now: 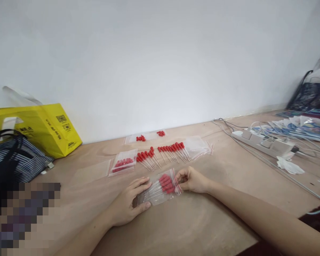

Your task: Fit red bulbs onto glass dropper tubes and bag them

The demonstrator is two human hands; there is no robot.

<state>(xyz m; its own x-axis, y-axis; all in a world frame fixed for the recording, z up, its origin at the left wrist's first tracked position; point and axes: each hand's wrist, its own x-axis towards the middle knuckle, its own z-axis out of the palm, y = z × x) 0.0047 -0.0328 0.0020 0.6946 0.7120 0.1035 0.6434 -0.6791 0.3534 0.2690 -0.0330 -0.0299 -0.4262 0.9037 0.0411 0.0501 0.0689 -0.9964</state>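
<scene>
A clear zip-lock bag (152, 190) lies on the table in front of me, with several red-bulbed droppers (167, 184) inside, their bulbs toward the zip end. My right hand (190, 180) pinches the red-lined zip edge at the bag's right end. At the other end, my left hand (134, 199) rests with thumb and fingers spread on either side of the bag, touching it. Beyond the hands, loose droppers (173, 148) lie in a slanting row. Left of them sits another filled zip-lock bag (122, 163).
Flat clear bags (196, 145) lie right of the row. Farther back, more red-bulbed droppers (140, 138) lie near the wall. A power strip (264, 142) with cables and a crumpled tissue (290, 165) are at right. A yellow bag (56, 129) and striped bag (29, 163) stand left.
</scene>
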